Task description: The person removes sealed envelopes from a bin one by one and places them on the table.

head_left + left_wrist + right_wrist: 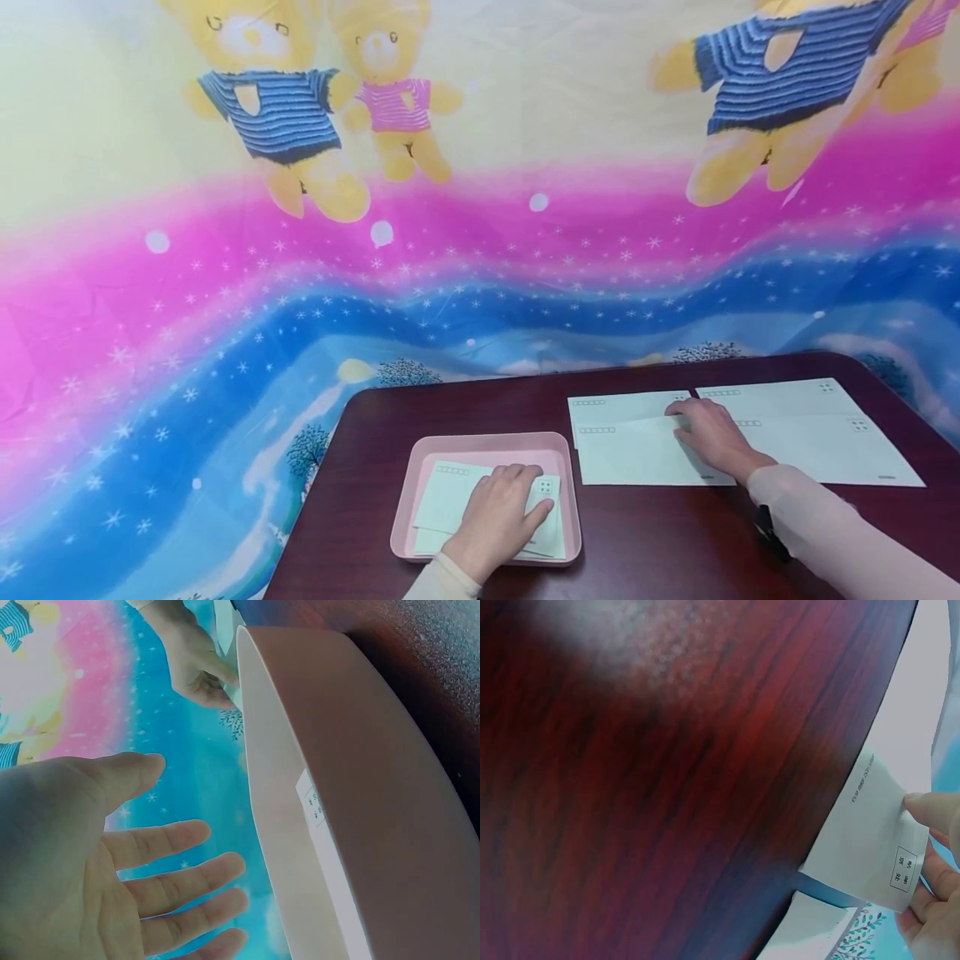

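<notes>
My left hand (498, 512) is over the pink tray (402, 500), fingers loosely extended and holding nothing. White envelopes (446, 504) with printed boxes lie overlapping inside that tray, partly covered by the hand. In the left wrist view, the fingers of the left hand (150, 870) are spread apart beside the tray's wall. My right hand (712, 433) reaches over the envelopes on the right of the table. The right wrist view shows the right hand (936, 862) pinching the edge of an envelope (877, 832), thumb on its face and fingers beneath.
More white envelopes (825, 450) lie side by side and overlapping on the dark wood table (637, 533). A printed cloth (487, 208) with bears and snowflakes hangs behind the table's far edge. A dark band (768, 533) circles the right wrist.
</notes>
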The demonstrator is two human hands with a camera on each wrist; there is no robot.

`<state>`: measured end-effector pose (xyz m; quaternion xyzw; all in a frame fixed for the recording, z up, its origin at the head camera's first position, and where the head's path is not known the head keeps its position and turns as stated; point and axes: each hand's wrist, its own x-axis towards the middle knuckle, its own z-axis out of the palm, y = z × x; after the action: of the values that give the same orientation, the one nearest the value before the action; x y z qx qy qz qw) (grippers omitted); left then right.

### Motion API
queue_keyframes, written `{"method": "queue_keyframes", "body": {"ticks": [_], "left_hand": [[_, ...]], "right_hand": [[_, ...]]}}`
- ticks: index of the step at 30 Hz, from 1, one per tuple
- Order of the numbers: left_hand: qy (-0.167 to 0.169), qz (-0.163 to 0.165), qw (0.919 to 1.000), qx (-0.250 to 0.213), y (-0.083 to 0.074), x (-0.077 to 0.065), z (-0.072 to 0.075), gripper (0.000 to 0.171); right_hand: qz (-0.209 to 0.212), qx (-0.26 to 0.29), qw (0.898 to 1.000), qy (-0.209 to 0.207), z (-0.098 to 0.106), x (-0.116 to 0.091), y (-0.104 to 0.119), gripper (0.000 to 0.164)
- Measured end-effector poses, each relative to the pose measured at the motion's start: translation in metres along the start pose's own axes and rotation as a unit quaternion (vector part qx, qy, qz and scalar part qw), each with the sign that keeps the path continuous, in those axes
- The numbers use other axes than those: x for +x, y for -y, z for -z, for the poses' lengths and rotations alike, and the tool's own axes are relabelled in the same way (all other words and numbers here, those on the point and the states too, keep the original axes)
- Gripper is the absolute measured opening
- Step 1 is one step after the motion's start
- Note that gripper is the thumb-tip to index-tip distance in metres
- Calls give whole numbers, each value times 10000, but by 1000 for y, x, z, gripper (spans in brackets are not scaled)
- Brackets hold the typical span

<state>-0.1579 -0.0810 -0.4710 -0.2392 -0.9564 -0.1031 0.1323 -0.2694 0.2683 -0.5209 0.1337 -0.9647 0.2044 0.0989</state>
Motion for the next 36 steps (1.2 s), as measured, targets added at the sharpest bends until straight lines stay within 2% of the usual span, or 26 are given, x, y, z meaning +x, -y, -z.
{"method": "queue_keyframes", "body": {"ticks": [12, 23, 36], "left_hand": [[190, -31, 9998, -64, -3, 3, -3, 41], [153, -54, 9999, -25, -1, 1, -3, 40], [121, 38, 9999, -38, 4, -1, 0, 39]], "right_hand": [[-16, 0, 10000, 59, -3, -1, -1, 34], [-55, 38, 9998, 178, 1, 0, -1, 36], [-106, 430, 9990, 6, 13, -3, 21, 34]]}}
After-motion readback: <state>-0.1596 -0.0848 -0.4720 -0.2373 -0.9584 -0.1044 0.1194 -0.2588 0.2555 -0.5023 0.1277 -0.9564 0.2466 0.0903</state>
